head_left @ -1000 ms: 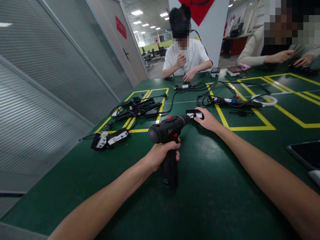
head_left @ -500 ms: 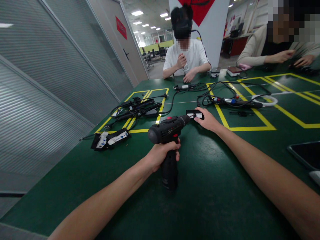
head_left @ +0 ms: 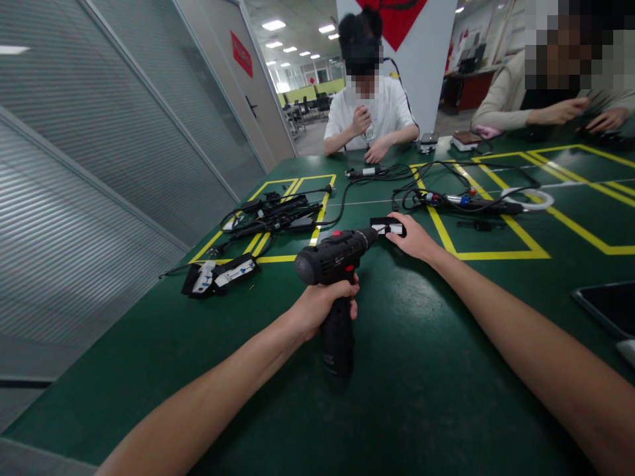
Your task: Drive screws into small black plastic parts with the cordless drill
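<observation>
My left hand [head_left: 322, 304] is wrapped round the grip of a black cordless drill [head_left: 330, 258] with red buttons. The drill stands upright above the green table, its chuck pointing away and to the right. At the chuck's end lies a small black block with a white label [head_left: 387, 227]. My right hand [head_left: 409, 237] grips the block's right end, thumb on the near side and fingers on the far side. Whether the drill's bit touches the block is hard to make out.
Left of the drill lie black cables and adapters [head_left: 278, 215] and two black pieces with white labels [head_left: 235, 271]. Beyond my right hand are a corded tool [head_left: 461, 201] and a white ring [head_left: 543, 198]. A phone-like device [head_left: 608, 301] rests at right. Two people sit opposite.
Almost nothing differs. Both hands keep their hold on the drill and the block, and the whole view has shifted very slightly.
</observation>
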The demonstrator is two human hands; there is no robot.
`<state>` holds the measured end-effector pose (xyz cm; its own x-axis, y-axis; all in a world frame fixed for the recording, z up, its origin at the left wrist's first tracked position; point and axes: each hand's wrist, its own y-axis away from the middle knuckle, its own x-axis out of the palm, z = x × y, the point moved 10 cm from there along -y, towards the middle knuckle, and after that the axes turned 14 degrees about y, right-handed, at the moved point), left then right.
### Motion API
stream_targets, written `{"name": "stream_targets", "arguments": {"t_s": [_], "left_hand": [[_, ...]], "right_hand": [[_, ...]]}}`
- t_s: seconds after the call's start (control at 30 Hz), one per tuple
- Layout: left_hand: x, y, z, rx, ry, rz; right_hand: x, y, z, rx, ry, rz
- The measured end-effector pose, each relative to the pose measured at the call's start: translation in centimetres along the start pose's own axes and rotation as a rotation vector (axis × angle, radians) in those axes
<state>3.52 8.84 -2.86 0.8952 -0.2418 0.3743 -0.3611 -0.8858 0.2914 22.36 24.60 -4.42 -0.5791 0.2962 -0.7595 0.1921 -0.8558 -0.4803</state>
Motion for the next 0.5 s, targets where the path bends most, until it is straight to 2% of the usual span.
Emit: {"name": "stream_targets", "arguments": {"t_s": [0.5], "left_hand": [[-0.19,-0.12,0.23,0.003,-0.022,-0.001]], "right_hand": [[0.17,-0.12,-0.17,-0.009,0.002,-0.009]]}}
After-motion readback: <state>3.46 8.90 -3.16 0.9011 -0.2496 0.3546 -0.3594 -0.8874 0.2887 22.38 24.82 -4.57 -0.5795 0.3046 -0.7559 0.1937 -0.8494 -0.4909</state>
